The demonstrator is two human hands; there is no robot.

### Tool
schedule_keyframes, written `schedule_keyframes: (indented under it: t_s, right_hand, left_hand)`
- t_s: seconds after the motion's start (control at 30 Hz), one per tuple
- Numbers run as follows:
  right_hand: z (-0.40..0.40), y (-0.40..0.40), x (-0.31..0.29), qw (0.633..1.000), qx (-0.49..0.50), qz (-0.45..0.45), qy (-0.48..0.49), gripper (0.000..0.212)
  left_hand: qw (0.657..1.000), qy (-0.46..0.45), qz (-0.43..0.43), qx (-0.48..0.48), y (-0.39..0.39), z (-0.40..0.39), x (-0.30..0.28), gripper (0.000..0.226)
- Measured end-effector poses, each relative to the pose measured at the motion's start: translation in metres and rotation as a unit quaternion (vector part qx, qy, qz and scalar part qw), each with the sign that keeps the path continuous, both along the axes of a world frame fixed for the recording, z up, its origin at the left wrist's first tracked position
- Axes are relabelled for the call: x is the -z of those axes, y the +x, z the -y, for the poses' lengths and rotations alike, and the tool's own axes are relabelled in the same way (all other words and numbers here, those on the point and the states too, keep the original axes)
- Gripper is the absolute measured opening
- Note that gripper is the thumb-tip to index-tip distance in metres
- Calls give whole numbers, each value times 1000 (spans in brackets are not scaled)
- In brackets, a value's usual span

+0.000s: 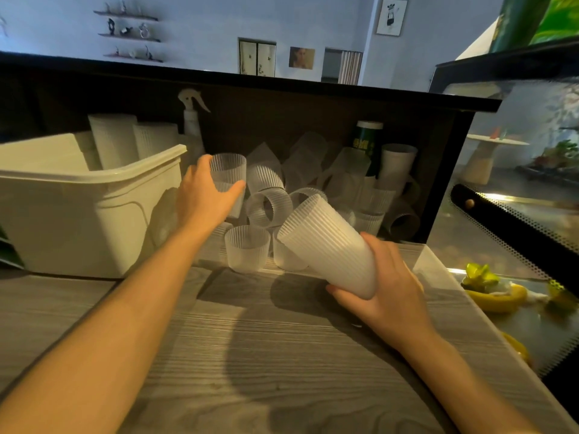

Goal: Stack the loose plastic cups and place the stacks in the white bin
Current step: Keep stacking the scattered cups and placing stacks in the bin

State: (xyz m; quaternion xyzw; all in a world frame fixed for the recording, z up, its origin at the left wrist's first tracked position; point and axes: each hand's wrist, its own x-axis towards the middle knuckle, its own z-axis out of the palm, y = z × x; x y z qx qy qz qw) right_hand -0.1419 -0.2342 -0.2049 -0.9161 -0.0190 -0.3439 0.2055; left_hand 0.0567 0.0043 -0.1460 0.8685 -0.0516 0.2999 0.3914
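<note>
My right hand [387, 289] grips the bottom end of a stack of ribbed translucent cups [326, 242], tilted with its open mouth toward the upper left. My left hand [205, 195] holds a single ribbed cup [228, 170], upright, with thumb and fingers round its side. Behind and between my hands lies a heap of several loose cups [269, 208], some upright, some on their sides. The white bin [87, 211] stands at the left, with two tall cup stacks [114, 140] leaning inside it.
A spray bottle [191, 119] and a green can [366, 142] stand against the dark back panel. White paper cups [396, 166] sit at the heap's right. A glass display case [513, 189] with bananas [498, 297] is at the right. Grey wood counter [250, 355] lies in front.
</note>
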Motion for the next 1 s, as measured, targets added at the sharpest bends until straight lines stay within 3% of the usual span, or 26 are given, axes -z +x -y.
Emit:
schedule_keyframes:
  t_s: [0.2, 0.5, 0.6, 0.8, 1.0]
  right_hand:
    - [-1, -2, -2, 1000, 0, -9, -7, 91]
    - [-9, -4, -3, 998, 13, 8, -60, 90]
    - [-10, -5, -3, 999, 19, 9, -45, 89]
    - [-14, -7, -4, 1000, 6, 2, 6, 92]
    - [-17, -8, -3, 998, -5, 12, 66, 86]
  left_hand:
    - [984, -147, 72, 72, -33, -9, -17, 73]
    - [915, -324, 44, 237, -100, 13, -23, 79]
    - [899, -350, 32, 262, -109, 24, -18, 86]
    - [873, -399, 61, 274, -123, 43, -9, 79]
    - [872, -366, 66, 318, -139, 59, 4, 71]
